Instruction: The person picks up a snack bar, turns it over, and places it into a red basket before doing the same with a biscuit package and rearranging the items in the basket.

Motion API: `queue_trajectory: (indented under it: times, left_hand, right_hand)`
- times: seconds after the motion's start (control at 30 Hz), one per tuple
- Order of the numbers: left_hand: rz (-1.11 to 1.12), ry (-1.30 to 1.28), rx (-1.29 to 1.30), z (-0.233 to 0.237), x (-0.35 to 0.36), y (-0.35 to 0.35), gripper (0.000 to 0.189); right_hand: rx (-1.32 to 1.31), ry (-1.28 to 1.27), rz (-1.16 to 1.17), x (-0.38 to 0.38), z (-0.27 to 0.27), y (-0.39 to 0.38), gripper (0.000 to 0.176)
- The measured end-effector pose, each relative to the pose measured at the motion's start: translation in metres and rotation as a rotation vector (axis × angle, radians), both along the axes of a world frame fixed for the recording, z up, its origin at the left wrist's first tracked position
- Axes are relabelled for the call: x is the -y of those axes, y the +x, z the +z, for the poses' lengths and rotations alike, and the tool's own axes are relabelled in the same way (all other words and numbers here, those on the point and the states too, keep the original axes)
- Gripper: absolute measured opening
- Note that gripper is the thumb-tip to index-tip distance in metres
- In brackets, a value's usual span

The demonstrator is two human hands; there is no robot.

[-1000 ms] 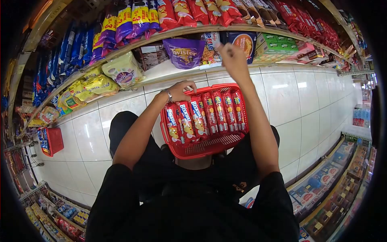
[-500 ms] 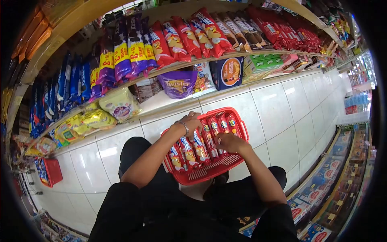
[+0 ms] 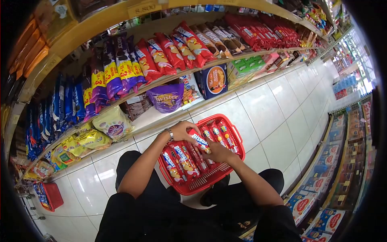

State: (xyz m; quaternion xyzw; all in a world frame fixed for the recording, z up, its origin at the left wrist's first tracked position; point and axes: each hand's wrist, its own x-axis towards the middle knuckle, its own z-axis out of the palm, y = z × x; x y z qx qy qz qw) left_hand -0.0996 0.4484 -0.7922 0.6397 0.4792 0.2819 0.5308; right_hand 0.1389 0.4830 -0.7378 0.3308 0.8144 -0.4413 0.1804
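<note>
At the frame's lower left, a small basket [image 3: 55,197] is holding blue packs [image 3: 40,191]; at centre, the left hand [image 3: 179,131] and right hand [image 3: 219,151] are gripping one Biskuat pack [image 3: 199,140], fingers curled, over a larger basket [image 3: 240,142] containing Biskuat and Ritz rows [image 3: 184,161].

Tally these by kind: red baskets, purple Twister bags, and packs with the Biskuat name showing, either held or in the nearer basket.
Red baskets: 2
Twister bag: 1
Biskuat packs: 3
Total: 6
</note>
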Motion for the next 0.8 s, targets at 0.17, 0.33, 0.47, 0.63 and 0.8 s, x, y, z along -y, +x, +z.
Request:
queue_trajectory:
  times: [0.17, 0.33, 0.47, 0.63, 0.8]
  left_hand:
    - [0.274, -0.126, 0.298, -0.006, 0.001, -0.025, 0.057]
    - [0.441, -0.310, 0.607, -0.002, -0.007, -0.035, 0.041]
    - [0.458, -0.277, 0.668, 0.000, -0.009, -0.029, 0.038]
    - [0.462, -0.308, 0.753, 0.000, -0.014, -0.025, 0.034]
    - [0.541, -0.196, 0.624, 0.004, -0.018, -0.009, 0.018]
  right_hand:
    - [-0.142, 0.201, -0.151, -0.016, -0.008, -0.013, 0.062]
    - [-0.291, 0.374, -0.248, -0.030, 0.002, -0.020, 0.045]
    - [-0.257, 0.391, -0.290, -0.034, 0.005, -0.018, 0.041]
    - [-0.331, 0.441, -0.249, -0.033, 0.017, -0.010, 0.037]
    - [-0.337, 0.483, -0.299, -0.032, 0.005, -0.001, 0.034]
